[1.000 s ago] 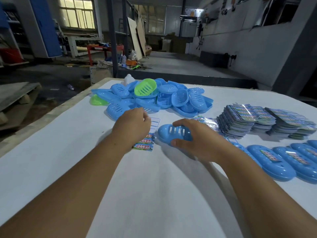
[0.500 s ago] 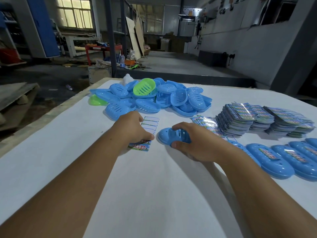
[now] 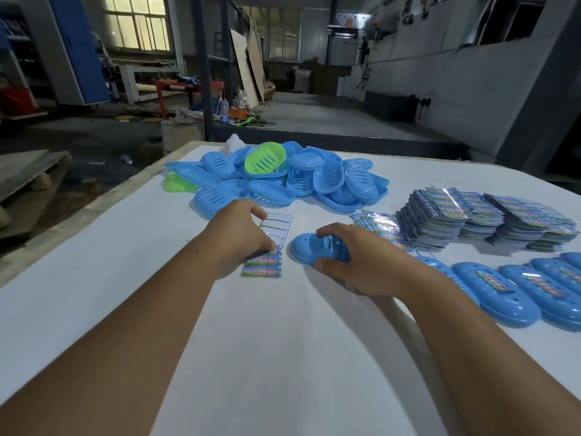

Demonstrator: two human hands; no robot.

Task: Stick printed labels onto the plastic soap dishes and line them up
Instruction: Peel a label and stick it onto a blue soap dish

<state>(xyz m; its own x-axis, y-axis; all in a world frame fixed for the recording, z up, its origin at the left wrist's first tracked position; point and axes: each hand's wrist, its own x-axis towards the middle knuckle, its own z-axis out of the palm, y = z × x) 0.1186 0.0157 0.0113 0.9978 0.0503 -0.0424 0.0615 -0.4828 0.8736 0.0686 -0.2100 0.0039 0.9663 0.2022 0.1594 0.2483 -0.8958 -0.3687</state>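
While the right hand [image 3: 361, 262] curls thumb and fingers round an upturned blue soap dish [image 3: 317, 251] on the white table [image 3: 283, 357], left hand [image 3: 240, 236] just beside it, fingers bent onto a label sheet [image 3: 270, 247], pinch unclear, labelled dishes [image 3: 503, 291] right of both.

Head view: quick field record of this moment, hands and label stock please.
left hand: fingers on label sheet, peeling a label
right hand: grips blue soap dish, upside down on table
unlabelled pile: blue dishes, two green
labelled row: right of hands, labels up
label stacks: behind the row
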